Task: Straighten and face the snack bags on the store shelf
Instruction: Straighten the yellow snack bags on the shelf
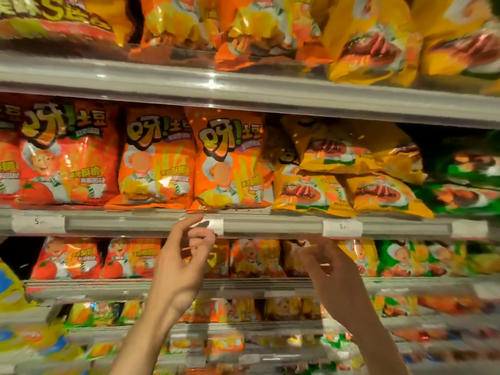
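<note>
Snack bags fill the middle shelf (pixel 270 227). A red bag (pixel 67 152) stands at the left, then two upright orange bags (pixel 159 163) (pixel 230 166). To the right, a yellow bag (pixel 351 152) lies tilted on top of two standing yellow bags (pixel 303 190). Green bags (pixel 468 180) follow at the far right. My left hand (pixel 184 263) is raised just below the shelf rail, fingers loosely curled, holding nothing. My right hand (pixel 327 269) is raised beside it, also empty, fingers relaxed. Both hands are blurred by motion.
An upper shelf (pixel 243 87) carries orange and yellow bags. Lower shelves (pixel 243 286) hold more red, orange, yellow and green bags. White price tags (pixel 342 228) sit on the middle rail.
</note>
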